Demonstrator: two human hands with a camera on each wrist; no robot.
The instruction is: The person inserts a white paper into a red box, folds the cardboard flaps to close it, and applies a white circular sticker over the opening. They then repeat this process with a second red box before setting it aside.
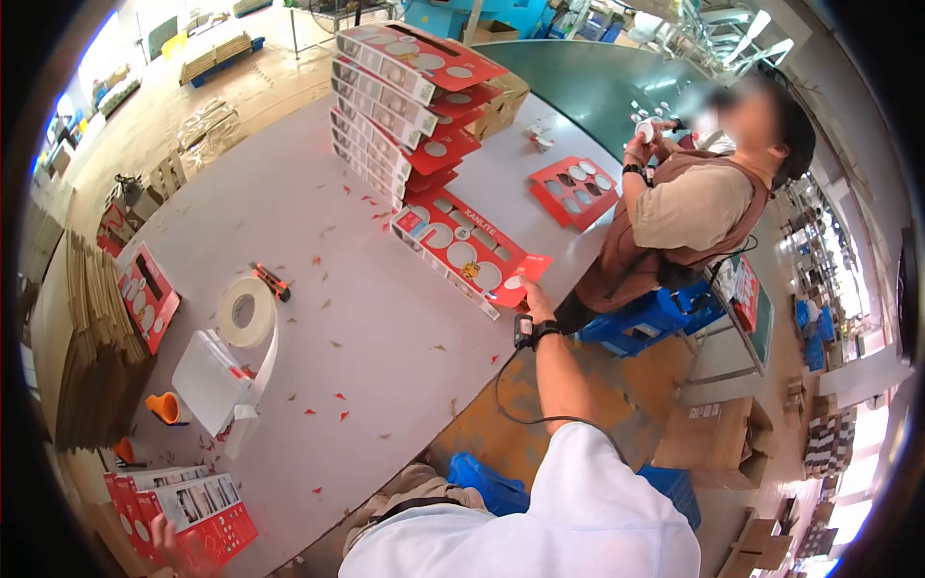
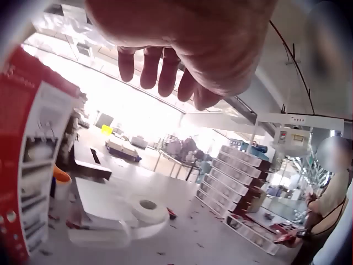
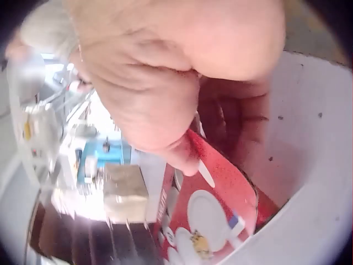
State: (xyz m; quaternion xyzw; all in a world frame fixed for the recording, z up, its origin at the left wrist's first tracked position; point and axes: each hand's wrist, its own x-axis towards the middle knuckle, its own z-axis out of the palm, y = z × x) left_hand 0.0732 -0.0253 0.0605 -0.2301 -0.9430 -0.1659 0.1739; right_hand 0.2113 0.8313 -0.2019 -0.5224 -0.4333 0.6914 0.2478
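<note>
I'm seeing one long, shallow, red-and-white cardboard carton (image 1: 448, 236) lying near the edge of the smooth grey table (image 1: 371, 318), its printed XANLITE face and white circles pointing up, its red end being pinched by the right bare hand (image 1: 538, 301). Red-and-white photo-printed cardboard boxes (image 1: 217, 511) are sitting clustered lower-left, near the left bare hand (image 1: 171, 544); I'm not making out contact.
</note>
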